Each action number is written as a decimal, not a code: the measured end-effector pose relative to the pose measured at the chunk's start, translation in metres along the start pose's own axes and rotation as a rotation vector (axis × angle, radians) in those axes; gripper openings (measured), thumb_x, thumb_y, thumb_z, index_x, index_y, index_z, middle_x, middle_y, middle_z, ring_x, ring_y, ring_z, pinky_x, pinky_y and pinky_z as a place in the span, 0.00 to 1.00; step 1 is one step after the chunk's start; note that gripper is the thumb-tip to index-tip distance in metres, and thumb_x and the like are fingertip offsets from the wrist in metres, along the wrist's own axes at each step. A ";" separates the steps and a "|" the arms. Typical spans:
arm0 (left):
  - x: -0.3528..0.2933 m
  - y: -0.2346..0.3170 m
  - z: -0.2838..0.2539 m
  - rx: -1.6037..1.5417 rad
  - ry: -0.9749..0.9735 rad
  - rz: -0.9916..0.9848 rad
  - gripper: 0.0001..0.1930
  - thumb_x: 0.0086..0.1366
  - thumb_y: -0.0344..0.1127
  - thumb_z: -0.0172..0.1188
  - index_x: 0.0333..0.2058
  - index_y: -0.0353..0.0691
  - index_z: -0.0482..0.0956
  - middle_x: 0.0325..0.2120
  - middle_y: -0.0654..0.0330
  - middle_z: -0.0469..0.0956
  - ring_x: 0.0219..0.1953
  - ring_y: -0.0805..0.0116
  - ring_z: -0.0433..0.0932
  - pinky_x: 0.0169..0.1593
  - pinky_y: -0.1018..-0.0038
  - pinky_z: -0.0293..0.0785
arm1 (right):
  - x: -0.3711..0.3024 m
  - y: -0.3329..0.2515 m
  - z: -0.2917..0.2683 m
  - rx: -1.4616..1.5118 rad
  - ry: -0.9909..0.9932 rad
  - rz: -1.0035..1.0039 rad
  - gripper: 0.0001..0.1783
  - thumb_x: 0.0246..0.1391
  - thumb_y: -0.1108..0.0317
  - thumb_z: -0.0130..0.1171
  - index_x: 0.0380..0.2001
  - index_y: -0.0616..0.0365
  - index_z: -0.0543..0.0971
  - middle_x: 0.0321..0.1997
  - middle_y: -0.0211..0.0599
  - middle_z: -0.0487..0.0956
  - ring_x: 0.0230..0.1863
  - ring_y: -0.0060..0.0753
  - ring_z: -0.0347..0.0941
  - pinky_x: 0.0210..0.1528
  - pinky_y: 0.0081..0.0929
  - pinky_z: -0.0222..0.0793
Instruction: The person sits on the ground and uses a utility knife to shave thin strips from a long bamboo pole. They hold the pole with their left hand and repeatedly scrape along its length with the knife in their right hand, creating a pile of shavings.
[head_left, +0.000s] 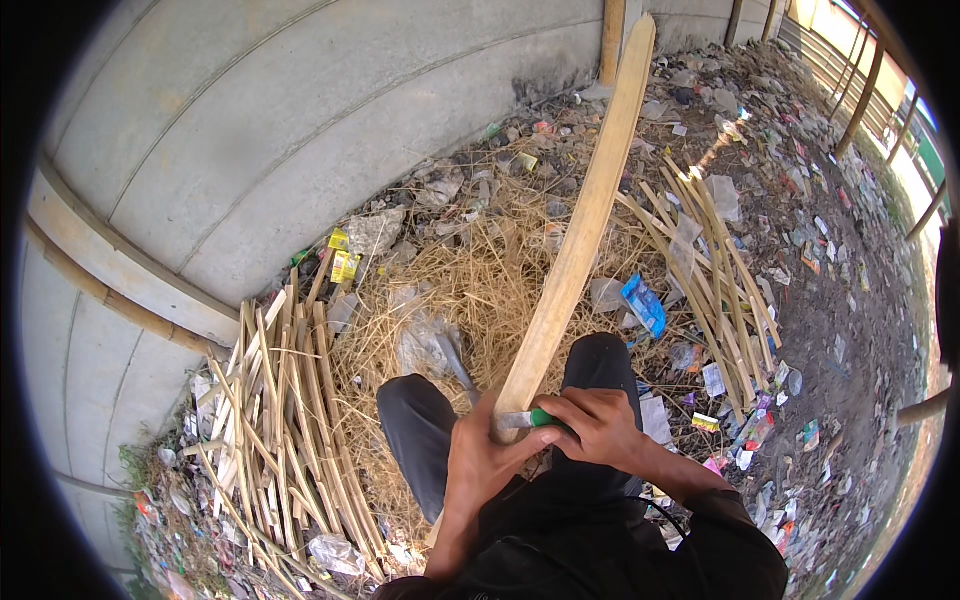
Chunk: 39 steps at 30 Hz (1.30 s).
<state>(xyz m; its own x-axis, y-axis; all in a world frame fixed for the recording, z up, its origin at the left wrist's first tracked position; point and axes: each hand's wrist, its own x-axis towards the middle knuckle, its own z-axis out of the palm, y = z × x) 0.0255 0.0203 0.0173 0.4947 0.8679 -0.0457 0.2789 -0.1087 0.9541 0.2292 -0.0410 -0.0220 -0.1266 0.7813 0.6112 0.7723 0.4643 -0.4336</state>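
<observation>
While my right hand [598,425] is curled tight around a green-handled knife [528,419], its blade lies across the near end of a long bamboo slat [582,230]. My left hand [480,465] wraps around that same end from below, thumb pressed toward the blade. I see the slat running up and away between my dark-trousered knees [598,362] toward a concrete wall [300,110]. Dry straw [470,280] covers the ground under it. Bundles of thin bamboo strips lie on my left [280,420] and on my right [710,270]. Beyond them the dirt ground [850,300] is strewn with plastic wrappers and scraps.
</observation>
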 end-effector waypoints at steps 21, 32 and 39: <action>0.003 0.002 -0.003 -0.142 -0.048 -0.016 0.34 0.61 0.43 0.84 0.61 0.34 0.81 0.34 0.58 0.88 0.36 0.76 0.83 0.42 0.71 0.82 | -0.001 -0.007 0.004 -0.053 0.013 -0.015 0.17 0.63 0.54 0.72 0.49 0.49 0.84 0.31 0.27 0.82 0.24 0.32 0.82 0.27 0.29 0.76; -0.001 -0.004 -0.001 -0.094 -0.043 -0.017 0.30 0.64 0.43 0.81 0.60 0.34 0.82 0.36 0.53 0.89 0.37 0.74 0.85 0.43 0.69 0.82 | 0.001 -0.002 -0.001 -0.069 0.037 -0.006 0.20 0.56 0.56 0.76 0.49 0.50 0.85 0.30 0.27 0.82 0.23 0.33 0.80 0.27 0.31 0.75; -0.007 -0.008 -0.001 -0.068 0.017 -0.006 0.27 0.69 0.42 0.77 0.60 0.34 0.82 0.37 0.49 0.90 0.38 0.70 0.88 0.45 0.67 0.83 | 0.007 0.005 -0.002 -0.121 0.061 -0.003 0.22 0.54 0.52 0.78 0.48 0.48 0.86 0.29 0.23 0.81 0.23 0.29 0.79 0.26 0.27 0.73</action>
<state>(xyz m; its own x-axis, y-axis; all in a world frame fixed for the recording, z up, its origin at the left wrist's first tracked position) 0.0185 0.0157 0.0100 0.4793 0.8764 -0.0473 0.2248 -0.0706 0.9718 0.2335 -0.0343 -0.0188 -0.0938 0.7512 0.6534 0.8421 0.4099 -0.3504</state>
